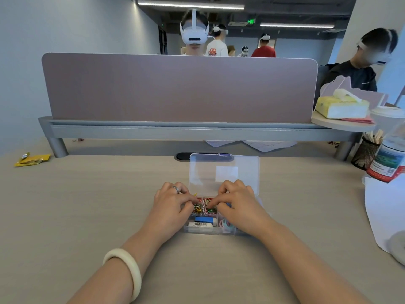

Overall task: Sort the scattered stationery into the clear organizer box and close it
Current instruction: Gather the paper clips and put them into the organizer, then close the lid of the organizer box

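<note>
Clear organizer box sits on the middle of a pale wood-grain desk, midway between the near edge and the far-edge partition, its hinged lid standing open and upright. A person's two hands work together inside its rear-left compartment, which is filled with coloured paper clips.

The left hand, with a ring on one finger and a cream bangle on the wrist, curls its fingers down into the clips; whether it grips any cannot be told. The right hand reaches across the box from the other side, thumb and forefinger pinched together on the clips.

In the front-left compartment lie a blue-sleeved eraser and, just nearer the front wall, a white eraser with a barcode. Pastel loops fill the front-right compartment.

A mauve partition runs along the far edge of the desk, with loose papers lying beneath it. A yellow wrapper lies near the far left corner. At the right edge stand a mesh pen pot and a labelled bottle, with a white sheet lying nearer the camera. A tissue pack rests on a small round shelf beside the partition's right end. People wearing white headsets are visible beyond the partition.
</note>
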`<state>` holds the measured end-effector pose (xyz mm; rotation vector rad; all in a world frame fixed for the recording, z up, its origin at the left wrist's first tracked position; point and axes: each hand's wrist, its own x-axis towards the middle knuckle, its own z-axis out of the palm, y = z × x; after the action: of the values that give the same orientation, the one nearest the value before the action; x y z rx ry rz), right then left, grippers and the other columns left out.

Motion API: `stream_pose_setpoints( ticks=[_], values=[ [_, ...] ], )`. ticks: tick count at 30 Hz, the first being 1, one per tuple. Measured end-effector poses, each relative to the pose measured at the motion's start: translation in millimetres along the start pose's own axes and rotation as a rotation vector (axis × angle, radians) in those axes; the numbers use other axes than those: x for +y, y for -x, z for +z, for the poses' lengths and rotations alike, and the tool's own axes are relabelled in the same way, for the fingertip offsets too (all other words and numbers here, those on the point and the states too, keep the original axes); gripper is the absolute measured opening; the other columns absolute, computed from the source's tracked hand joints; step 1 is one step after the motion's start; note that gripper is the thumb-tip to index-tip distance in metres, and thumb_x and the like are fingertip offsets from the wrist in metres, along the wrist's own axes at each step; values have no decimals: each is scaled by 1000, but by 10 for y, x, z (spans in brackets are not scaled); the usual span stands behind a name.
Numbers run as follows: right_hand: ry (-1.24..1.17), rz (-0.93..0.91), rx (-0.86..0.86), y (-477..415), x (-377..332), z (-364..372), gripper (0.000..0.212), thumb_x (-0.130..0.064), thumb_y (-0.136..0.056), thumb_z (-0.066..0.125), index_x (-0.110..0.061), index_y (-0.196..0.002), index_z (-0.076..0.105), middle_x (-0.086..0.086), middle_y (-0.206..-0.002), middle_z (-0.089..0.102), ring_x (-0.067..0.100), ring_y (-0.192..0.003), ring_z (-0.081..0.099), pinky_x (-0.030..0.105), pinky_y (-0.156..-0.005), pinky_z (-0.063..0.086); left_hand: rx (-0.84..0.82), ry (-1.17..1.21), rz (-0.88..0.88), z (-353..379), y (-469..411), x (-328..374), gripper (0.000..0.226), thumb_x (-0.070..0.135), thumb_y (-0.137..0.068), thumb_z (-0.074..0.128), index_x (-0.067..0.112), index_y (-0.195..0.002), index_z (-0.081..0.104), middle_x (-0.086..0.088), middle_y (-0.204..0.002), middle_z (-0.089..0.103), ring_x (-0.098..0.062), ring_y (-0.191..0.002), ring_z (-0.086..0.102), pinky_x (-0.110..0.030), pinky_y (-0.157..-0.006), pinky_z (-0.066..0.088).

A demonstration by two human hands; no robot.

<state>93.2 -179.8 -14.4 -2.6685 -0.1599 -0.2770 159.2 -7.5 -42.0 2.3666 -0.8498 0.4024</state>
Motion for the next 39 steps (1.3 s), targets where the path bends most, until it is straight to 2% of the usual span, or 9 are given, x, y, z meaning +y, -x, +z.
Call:
stream_pose_setpoints(
  ticks=[5, 11, 17, 22, 25, 30, 32, 35, 39],
  values=[
    [-159, 51, 116, -15, 58, -56, 32, -16, -88, 43, -31, -86, 71, -20, -81, 44, 8, -95, 38, 29, -92, 27, 94, 64, -58, -14, -26, -30, 62, 46, -68, 20, 24, -94, 71, 13, -87, 50, -12, -86, 37, -30, -80, 32],
    [-234, 143, 311, -23, 254, -146, 30, -10, -88, 43, -23, -88, 69, -10, -89, 51, 10, -96, 44, 36, -94, 40, 67, 18, -72, 20, -39, -36, 67, 48, -67, 17, 24, -105, 66, 8, -96, 51, -11, -90, 35, -29, -81, 31],
    [-369, 292, 688, -13, 491, -318, 33, -7, -88, 47, -21, -118, 47, -6, -120, 41, 13, -113, 44, 38, -102, 41, 147, 365, -258, 25, -166, -37, 43, 18, -91, 42, 22, -133, 40, 1, -136, 45, -17, -126, 35, -35, -107, 30],
    [-725, 391, 401, 49, 551, -352, 45, -24, -95, 44, -23, -138, 30, 1, -133, 50, 9, -109, 45, 22, -91, 31, 49, 729, -305, 20, -223, 151, 43, 16, -95, 39, 22, -137, 33, 9, -134, 43, -2, -121, 37, 1, -85, 32],
    [-729, 351, 431, 144, 547, -322, 43, -29, -94, 44, -28, -135, 33, 0, -126, 54, 9, -106, 50, 11, -78, 38, 103, 767, -312, -26, -187, 136, 44, 17, -93, 44, 26, -135, 34, 4, -130, 49, -9, -118, 46, -11, -85, 36],
    [-560, 224, 464, 427, 445, -285, 41, -23, -91, 51, -34, -129, 41, -13, -95, 54, 0, -94, 56, 14, -83, 45, 94, 536, -205, -206, 40, 260, 34, 25, -89, 50, 28, -123, 46, 7, -112, 54, -3, -103, 51, -25, -87, 47],
    [-434, 169, 448, 543, 435, -270, 32, -23, -91, 51, -36, -120, 48, -18, -97, 55, -14, -90, 52, 6, -79, 40, 86, 389, -143, -252, 134, 285, 24, 26, -87, 54, 26, -111, 53, 10, -107, 58, 1, -100, 52, -29, -90, 47],
    [-241, 116, 418, 680, 470, -279, 24, -23, -91, 51, -30, -112, 60, -18, -106, 55, -5, -94, 51, -1, -80, 34, 61, 207, -84, -303, 257, 264, 25, 31, -86, 56, 22, -108, 58, 7, -108, 63, -11, -102, 55, -26, -89, 42],
    [-128, 73, 360, 848, 465, -267, 22, -23, -90, 53, -22, -109, 64, -12, -114, 59, 0, -104, 51, -2, -85, 30, -13, 9, 12, -358, 399, 260, 57, 57, -77, 31, 20, -108, 62, 4, -113, 65, -18, -103, 57, -17, -87, 32]
  ],
)
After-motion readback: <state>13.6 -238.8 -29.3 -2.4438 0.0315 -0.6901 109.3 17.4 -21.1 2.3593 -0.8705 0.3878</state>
